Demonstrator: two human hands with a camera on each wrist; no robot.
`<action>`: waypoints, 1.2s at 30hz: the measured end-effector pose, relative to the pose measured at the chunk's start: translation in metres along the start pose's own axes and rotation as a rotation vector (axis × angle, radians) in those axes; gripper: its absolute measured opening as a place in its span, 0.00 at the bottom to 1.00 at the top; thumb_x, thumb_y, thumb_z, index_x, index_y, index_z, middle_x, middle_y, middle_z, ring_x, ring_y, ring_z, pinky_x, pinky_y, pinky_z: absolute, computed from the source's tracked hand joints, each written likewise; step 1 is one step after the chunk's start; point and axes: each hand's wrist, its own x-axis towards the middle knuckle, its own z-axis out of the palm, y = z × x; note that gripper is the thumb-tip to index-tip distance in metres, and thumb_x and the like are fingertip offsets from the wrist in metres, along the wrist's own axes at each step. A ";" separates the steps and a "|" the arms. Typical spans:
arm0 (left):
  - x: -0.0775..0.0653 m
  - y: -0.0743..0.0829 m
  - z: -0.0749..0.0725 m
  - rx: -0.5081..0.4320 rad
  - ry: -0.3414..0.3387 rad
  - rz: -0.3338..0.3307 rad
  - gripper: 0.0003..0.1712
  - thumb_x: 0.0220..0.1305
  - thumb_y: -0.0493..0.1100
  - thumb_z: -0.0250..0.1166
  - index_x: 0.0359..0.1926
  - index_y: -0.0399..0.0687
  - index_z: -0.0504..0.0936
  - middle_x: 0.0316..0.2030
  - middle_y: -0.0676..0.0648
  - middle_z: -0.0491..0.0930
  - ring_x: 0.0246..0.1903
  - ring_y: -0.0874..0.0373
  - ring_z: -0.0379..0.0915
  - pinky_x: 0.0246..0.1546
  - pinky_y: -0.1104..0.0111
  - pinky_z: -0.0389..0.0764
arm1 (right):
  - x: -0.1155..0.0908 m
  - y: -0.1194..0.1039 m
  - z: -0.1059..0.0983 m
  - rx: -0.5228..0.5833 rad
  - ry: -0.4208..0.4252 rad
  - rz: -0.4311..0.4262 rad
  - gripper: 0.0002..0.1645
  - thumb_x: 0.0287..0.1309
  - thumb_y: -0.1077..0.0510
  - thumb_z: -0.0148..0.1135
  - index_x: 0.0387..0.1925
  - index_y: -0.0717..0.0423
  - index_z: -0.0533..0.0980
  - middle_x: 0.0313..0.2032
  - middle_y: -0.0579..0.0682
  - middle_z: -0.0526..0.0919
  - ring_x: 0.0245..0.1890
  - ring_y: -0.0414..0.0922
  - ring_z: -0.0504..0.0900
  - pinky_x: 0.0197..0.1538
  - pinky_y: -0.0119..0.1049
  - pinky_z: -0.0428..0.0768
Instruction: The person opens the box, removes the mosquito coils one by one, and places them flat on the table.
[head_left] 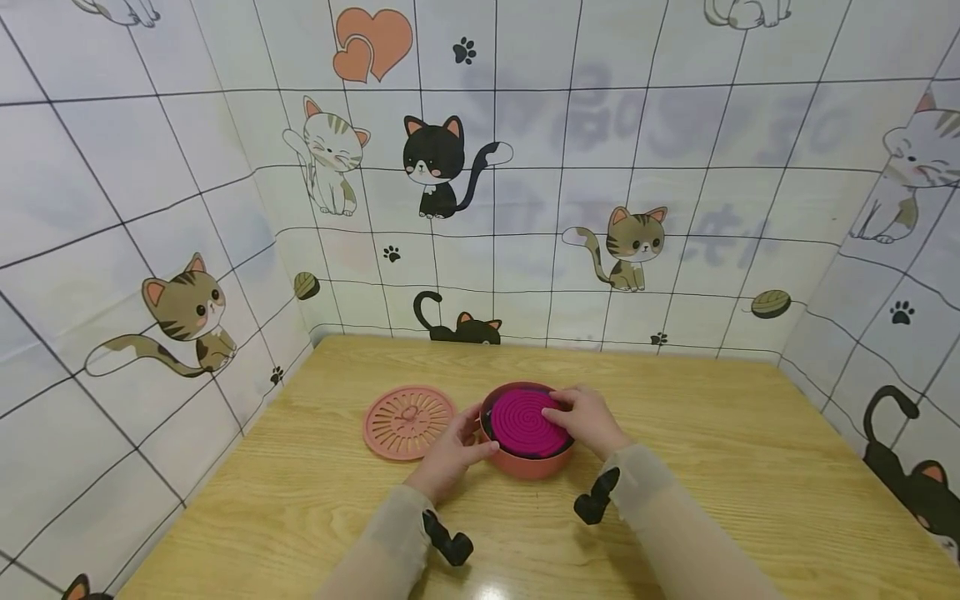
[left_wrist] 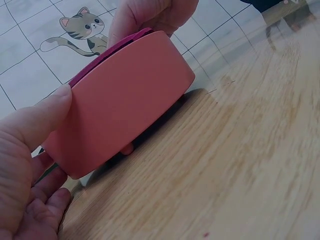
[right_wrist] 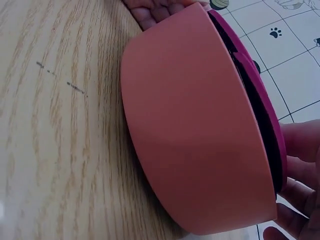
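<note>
A round coral-pink mosquito coil holder (head_left: 528,467) stands on the table, its open top facing up. A magenta spiral mosquito coil (head_left: 525,421) lies across that top, with a dark layer showing under its edge. At the holder's left side my left hand (head_left: 450,454) grips the wall, thumb by the rim (left_wrist: 47,112). My right hand (head_left: 592,421) pinches the coil's right edge, thumb on its upper face and fingers at the far edge. The right wrist view shows the coil (right_wrist: 265,105) slightly above the holder's rim; those fingers (right_wrist: 300,170) are partly cut off.
The slotted pink lid (head_left: 408,422) lies flat on the wooden table (head_left: 712,467), left of the holder and close to my left hand. A cat-printed cloth (head_left: 525,192) hangs behind the table and along both sides.
</note>
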 end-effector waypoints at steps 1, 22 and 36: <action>0.000 0.000 0.000 0.001 0.000 0.002 0.47 0.57 0.47 0.71 0.73 0.52 0.56 0.70 0.45 0.60 0.70 0.48 0.52 0.68 0.54 0.56 | 0.000 0.000 0.000 0.012 -0.002 0.007 0.27 0.60 0.51 0.64 0.57 0.61 0.76 0.56 0.61 0.74 0.60 0.60 0.67 0.62 0.55 0.67; -0.001 0.002 0.000 0.016 0.002 0.012 0.46 0.57 0.45 0.71 0.73 0.52 0.57 0.69 0.46 0.61 0.69 0.50 0.53 0.69 0.56 0.55 | -0.001 -0.012 -0.010 0.452 -0.038 0.149 0.24 0.64 0.58 0.60 0.58 0.64 0.73 0.55 0.60 0.76 0.50 0.49 0.77 0.54 0.43 0.76; 0.000 0.000 -0.001 -0.003 -0.008 0.022 0.45 0.58 0.43 0.71 0.72 0.52 0.58 0.69 0.46 0.61 0.69 0.49 0.53 0.69 0.55 0.53 | 0.001 -0.006 -0.016 0.603 -0.111 0.122 0.27 0.60 0.67 0.59 0.61 0.71 0.69 0.49 0.59 0.79 0.35 0.37 0.77 0.37 0.29 0.77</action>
